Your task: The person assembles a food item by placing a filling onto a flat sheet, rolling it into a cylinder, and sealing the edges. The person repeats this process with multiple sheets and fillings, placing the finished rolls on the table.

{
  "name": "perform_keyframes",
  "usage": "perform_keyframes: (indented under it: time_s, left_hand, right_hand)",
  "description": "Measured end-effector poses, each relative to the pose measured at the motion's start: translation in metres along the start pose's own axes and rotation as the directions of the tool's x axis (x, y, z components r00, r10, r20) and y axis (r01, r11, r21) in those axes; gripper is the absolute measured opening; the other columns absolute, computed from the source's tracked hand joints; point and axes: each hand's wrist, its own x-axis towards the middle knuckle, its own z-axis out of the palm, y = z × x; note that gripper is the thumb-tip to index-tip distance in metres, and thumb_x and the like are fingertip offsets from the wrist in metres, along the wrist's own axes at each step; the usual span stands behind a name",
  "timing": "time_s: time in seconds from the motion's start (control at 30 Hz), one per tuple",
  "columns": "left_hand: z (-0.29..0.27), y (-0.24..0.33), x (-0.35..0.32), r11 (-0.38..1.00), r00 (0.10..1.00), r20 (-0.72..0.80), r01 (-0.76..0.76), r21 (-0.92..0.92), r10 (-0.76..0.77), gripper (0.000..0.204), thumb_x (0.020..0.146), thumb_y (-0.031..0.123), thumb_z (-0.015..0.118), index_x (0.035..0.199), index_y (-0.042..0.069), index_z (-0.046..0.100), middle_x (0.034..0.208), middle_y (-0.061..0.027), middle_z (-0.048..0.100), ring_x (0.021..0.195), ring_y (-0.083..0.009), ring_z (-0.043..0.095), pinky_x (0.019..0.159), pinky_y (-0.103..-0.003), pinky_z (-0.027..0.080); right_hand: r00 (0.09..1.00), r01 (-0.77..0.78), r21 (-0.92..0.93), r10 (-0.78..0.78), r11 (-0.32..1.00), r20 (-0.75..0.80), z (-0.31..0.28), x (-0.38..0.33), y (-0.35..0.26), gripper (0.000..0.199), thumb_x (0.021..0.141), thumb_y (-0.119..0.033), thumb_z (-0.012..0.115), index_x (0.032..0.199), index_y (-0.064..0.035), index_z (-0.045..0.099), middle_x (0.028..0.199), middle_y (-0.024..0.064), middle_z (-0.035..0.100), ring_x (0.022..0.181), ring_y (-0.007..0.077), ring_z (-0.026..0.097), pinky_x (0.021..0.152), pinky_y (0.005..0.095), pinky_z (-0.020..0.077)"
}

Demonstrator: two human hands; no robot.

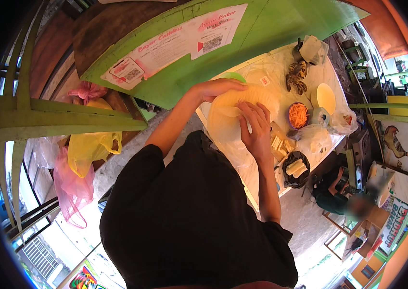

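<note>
A round, thin, pale-yellow wrapper sheet (228, 101) lies under both my hands on the table, on or beside more pale sheets. My left hand (221, 89) grips its far left edge, thumb and fingers close together. From the near right, my right hand (257, 125) reaches over it with bent fingers, the tips at the sheet's surface and edge. Part of a green round thing (233, 76) shows behind my left hand. Right of my right hand are a purple bowl of orange strips (299, 115), pale rolls (281, 144), and a black plastic bag (304, 180) with pale rolls in it.
Further right stand a yellow bowl (326, 98), a dark brown bunch (296, 76), a clear container (315, 50) and clear plastic bags (313, 138). A green panel (165, 89) borders the table's far side. Yellow and pink bags (86, 154) hang left. Another person (331, 195) works at right.
</note>
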Motion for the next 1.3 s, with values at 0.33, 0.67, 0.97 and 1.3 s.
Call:
perform_keyframes:
  time_s: [0.33, 0.67, 0.97, 1.3]
  left_hand:
    - [-0.005, -0.01, -0.004, 0.998, 0.995, -0.097, -0.014, 0.055, 0.02, 0.05, 0.108, 0.03, 0.061, 0.146, -0.002, 0.055, 0.138, -0.0138, 0.066, 0.119, -0.0199, 0.069, 0.098, -0.035, 0.059]
    - [-0.007, -0.006, -0.005, 0.998, 0.989, -0.143, -0.015, 0.059, 0.023, 0.05, 0.106, 0.034, 0.064, 0.141, -0.001, 0.06, 0.133, -0.0122, 0.069, 0.116, -0.0179, 0.07, 0.096, -0.034, 0.059]
    - [-0.033, -0.007, 0.006, 0.998, 0.995, -0.098, -0.012, -0.058, 0.007, 0.046, 0.107, 0.034, 0.064, 0.137, 0.001, 0.064, 0.128, -0.0109, 0.072, 0.11, -0.0175, 0.073, 0.093, -0.035, 0.06]
    - [-0.06, -0.021, 0.009, 0.984, 0.991, -0.132, -0.022, -0.176, -0.002, 0.048, 0.108, 0.034, 0.062, 0.14, -0.002, 0.063, 0.131, -0.0134, 0.073, 0.111, -0.019, 0.074, 0.095, -0.036, 0.061]
  right_hand:
    - [0.993, -0.11, 0.174, 0.115, 0.979, -0.018, 0.007, -0.025, -0.01, 0.041, 0.093, 0.01, 0.065, 0.132, -0.0015, 0.068, 0.103, 0.0142, 0.073, 0.094, 0.0332, 0.064, 0.089, 0.0411, 0.0507]
    - [0.954, -0.234, 0.268, 0.274, 0.935, -0.123, 0.004, -0.058, -0.033, 0.042, 0.093, 0.014, 0.064, 0.132, -0.0008, 0.068, 0.103, 0.0148, 0.072, 0.094, 0.032, 0.065, 0.089, 0.0396, 0.0507]
    - [0.914, -0.326, 0.341, 0.386, 0.881, -0.122, -0.013, -0.072, -0.043, 0.041, 0.096, 0.011, 0.064, 0.135, -0.0012, 0.065, 0.109, 0.0149, 0.076, 0.101, 0.0272, 0.07, 0.094, 0.0359, 0.0524]
    - [0.894, -0.35, 0.405, 0.43, 0.845, -0.125, -0.018, -0.082, -0.046, 0.042, 0.095, 0.012, 0.064, 0.134, -0.0021, 0.066, 0.105, 0.0153, 0.075, 0.096, 0.0286, 0.069, 0.09, 0.0359, 0.0528]
